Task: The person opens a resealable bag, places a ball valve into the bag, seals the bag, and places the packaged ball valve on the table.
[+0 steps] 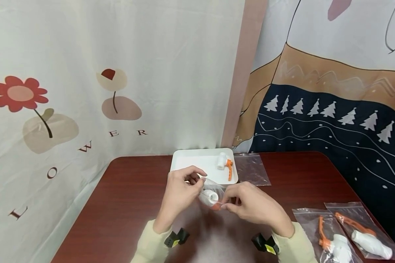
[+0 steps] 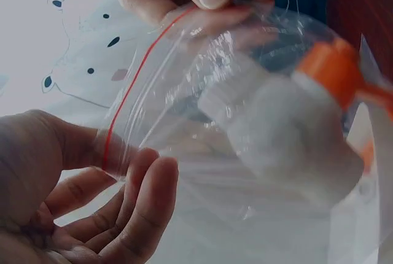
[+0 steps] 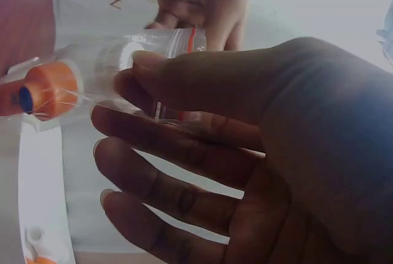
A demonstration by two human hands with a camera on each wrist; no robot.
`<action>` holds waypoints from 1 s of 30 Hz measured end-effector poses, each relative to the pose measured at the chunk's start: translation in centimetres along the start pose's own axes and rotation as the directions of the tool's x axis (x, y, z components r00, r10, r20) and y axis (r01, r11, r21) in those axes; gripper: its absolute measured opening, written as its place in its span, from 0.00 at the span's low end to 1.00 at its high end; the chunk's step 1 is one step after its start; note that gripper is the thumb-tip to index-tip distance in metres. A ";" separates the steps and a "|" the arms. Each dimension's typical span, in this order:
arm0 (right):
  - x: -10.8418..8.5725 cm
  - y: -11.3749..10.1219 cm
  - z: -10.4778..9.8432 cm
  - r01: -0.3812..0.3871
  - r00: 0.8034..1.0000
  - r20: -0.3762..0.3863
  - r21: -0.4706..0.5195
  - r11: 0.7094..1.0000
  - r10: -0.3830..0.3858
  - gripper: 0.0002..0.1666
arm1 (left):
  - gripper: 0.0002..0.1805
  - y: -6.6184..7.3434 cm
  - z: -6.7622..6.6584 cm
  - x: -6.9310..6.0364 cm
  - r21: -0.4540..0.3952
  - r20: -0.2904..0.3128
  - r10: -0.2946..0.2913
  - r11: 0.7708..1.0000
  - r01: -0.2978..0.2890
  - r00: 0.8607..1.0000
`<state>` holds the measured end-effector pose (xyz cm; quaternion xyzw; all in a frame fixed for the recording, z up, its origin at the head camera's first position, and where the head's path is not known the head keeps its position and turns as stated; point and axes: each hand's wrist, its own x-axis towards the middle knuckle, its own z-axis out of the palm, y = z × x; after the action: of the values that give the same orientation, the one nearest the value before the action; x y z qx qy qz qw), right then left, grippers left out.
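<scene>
Both hands hold a clear zip bag (image 2: 184,110) with a red line along its mouth, above the table. Inside it lies a white plastic valve (image 1: 210,196) with an orange handle (image 2: 331,72). My left hand (image 1: 182,190) pinches one corner of the mouth between thumb and fingers, seen closely in the left wrist view. The right hand (image 1: 255,204) pinches the opposite side of the bag; in the right wrist view its thumb (image 3: 196,83) lies over the plastic, the other fingers spread below. Whether the zip is sealed, I cannot tell.
Behind the hands a white tray (image 1: 194,160) holds an unbagged white valve (image 1: 222,161) with an orange handle. An empty clear bag (image 1: 252,170) lies right of the tray. Two bagged valves, one white and orange (image 1: 340,248), another beside it (image 1: 372,244), lie at the right front.
</scene>
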<state>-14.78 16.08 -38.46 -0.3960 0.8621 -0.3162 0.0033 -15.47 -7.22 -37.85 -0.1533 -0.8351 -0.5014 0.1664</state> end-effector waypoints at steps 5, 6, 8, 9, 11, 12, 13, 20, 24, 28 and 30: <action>-0.2 0.6 -0.8 -0.033 0.999 -0.026 0.013 0.999 0.033 0.04 | 0.16 -0.1 -1.1 -0.1 0.085 0.125 0.045 0.995 -0.056 0.991; -0.2 0.8 -0.9 -0.036 0.999 -0.027 0.017 0.999 0.036 0.04 | 0.18 -0.1 -1.4 -0.1 0.102 0.162 0.055 0.992 -0.072 0.985; -0.3 1.0 -1.1 -0.039 0.999 -0.024 0.028 0.999 0.040 0.03 | 0.20 -0.1 -1.8 -0.2 0.132 0.240 0.075 0.985 -0.109 0.968; -0.4 1.1 -1.2 -0.039 0.999 -0.024 0.033 0.999 0.039 0.03 | 0.22 -0.1 -2.0 -0.2 0.139 0.275 0.085 0.982 -0.127 0.958; -0.4 1.3 -1.3 -0.034 0.999 -0.019 0.054 0.998 0.035 0.02 | 0.25 -0.2 -2.2 -0.2 0.143 0.337 0.115 0.975 -0.172 0.934; -0.4 1.3 -1.3 -0.031 0.999 -0.017 0.061 0.998 0.032 0.01 | 0.26 -0.2 -2.4 -0.2 0.144 0.367 0.122 0.972 -0.186 0.922; -0.5 1.4 -1.3 -0.028 0.999 -0.015 0.066 0.997 0.029 0.01 | 0.27 -0.2 -2.5 -0.2 0.148 0.397 0.132 0.968 -0.205 0.908; -0.7 1.5 -1.4 0.011 0.999 -0.047 0.048 0.999 -0.009 0.04 | 0.18 -0.4 -2.6 -0.3 0.151 0.558 0.189 0.935 -0.322 0.808; -0.9 1.5 -1.6 0.023 0.998 -0.062 0.051 0.998 -0.020 0.06 | 0.18 -0.8 -2.4 -0.1 0.110 0.581 0.236 0.926 -0.362 0.779; -0.9 1.5 -1.8 0.032 0.997 -0.067 0.071 0.997 -0.027 0.05 | 0.16 -1.2 -2.3 0.2 0.011 0.580 0.328 0.912 -0.409 0.746; -0.9 1.6 -1.9 0.042 0.996 -0.077 0.069 0.997 -0.037 0.06 | 0.16 -1.4 -2.5 0.3 -0.035 0.570 0.371 0.903 -0.429 0.733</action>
<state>-15.68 18.49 -38.03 -0.4004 0.8418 -0.3612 -0.0218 -16.01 -9.98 -37.71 -0.4619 -0.8173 -0.3437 0.0237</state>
